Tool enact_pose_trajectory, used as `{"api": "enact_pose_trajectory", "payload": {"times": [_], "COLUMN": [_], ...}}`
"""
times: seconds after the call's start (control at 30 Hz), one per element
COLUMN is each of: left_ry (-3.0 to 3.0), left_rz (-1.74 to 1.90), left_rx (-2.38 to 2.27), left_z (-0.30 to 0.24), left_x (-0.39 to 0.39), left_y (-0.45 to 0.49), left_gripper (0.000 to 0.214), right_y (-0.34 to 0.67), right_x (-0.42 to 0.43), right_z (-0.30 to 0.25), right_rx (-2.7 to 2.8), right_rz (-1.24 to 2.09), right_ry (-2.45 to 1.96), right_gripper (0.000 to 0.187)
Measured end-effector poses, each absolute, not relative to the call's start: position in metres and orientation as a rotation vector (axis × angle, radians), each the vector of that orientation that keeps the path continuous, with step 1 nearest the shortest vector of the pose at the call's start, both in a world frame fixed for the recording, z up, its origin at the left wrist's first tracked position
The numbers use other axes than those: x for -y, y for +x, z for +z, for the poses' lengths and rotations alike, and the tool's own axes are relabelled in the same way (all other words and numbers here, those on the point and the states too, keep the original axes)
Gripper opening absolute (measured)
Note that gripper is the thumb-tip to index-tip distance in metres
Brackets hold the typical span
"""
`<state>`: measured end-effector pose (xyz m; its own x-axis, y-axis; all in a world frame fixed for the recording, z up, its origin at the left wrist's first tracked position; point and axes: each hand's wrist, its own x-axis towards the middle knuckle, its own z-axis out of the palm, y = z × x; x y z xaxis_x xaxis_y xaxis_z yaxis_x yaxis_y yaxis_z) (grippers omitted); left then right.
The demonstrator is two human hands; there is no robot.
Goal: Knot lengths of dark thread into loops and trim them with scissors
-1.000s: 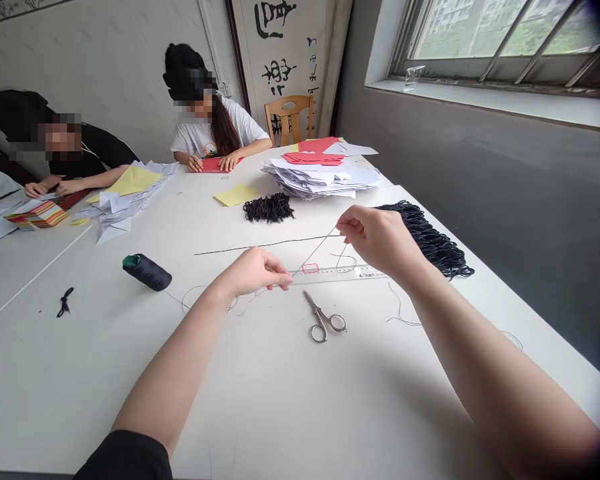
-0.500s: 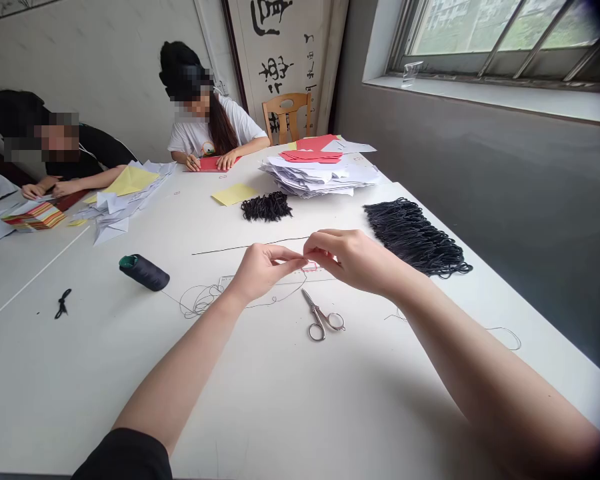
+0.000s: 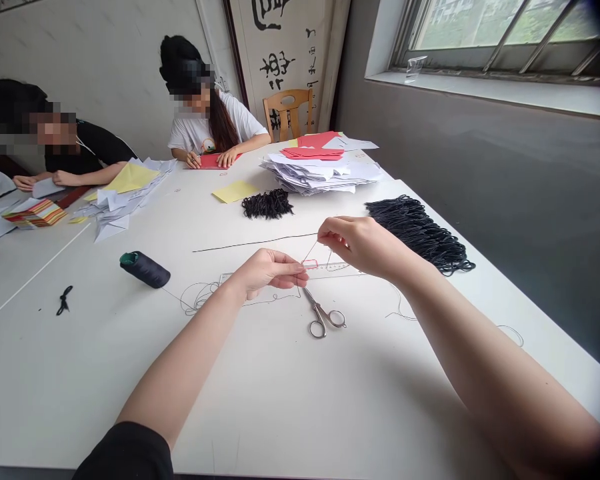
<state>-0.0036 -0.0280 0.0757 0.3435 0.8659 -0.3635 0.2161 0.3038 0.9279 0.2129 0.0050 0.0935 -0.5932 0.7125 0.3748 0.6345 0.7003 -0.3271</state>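
The left hand (image 3: 267, 272) is closed, its thumb and fingertips pinched on a thin dark thread (image 3: 306, 255), while the right hand (image 3: 360, 243) is raised at its 3 o'clock, also pinching the thread from above. The thread runs between them just above a small red-edged rectangular tag (image 3: 309, 263) lying on a steel ruler (image 3: 340, 268), then trails in loose loops across the white table (image 3: 280, 413) toward a dark thread spool (image 3: 145, 270) at 9 o'clock. Small steel scissors (image 3: 323, 319) lie closed at the left hand's 5 o'clock.

A thick bundle of black looped cords (image 3: 415, 233) lies at the right hand's 3 o'clock, and a smaller black bunch (image 3: 267, 204) sits at 12 o'clock. One long black cord (image 3: 255, 243) lies straight and apart from both. Beyond, a stack of white paper (image 3: 320, 175) is topped with red sheets, and a seated person's hands (image 3: 210, 160) rest on red paper at the far end.
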Motion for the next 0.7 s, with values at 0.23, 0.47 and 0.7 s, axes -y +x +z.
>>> {"api": "enact_pose_trajectory", "payload": {"times": [0.23, 0.47, 0.7], "left_ry": [1.05, 1.049, 1.034], "left_rz": [0.557, 0.538, 0.505], "left_rx": [-1.096, -1.08, -1.1], "left_z": [0.047, 0.039, 0.032], "left_x": [0.016, 0.014, 0.011], "left_y": [-0.006, -0.009, -0.011], "left_gripper": [0.029, 0.029, 0.03], "right_y": [0.213, 0.225, 0.236], "right_x": [-0.015, -0.016, -0.02], "right_z": [0.081, 0.09, 0.095], "right_rx": [2.466, 2.365, 2.297], "right_rz": [0.139, 0.084, 0.042], "right_ry": [-1.123, -1.14, -1.199], "right_gripper": [0.015, 0.015, 0.016]}}
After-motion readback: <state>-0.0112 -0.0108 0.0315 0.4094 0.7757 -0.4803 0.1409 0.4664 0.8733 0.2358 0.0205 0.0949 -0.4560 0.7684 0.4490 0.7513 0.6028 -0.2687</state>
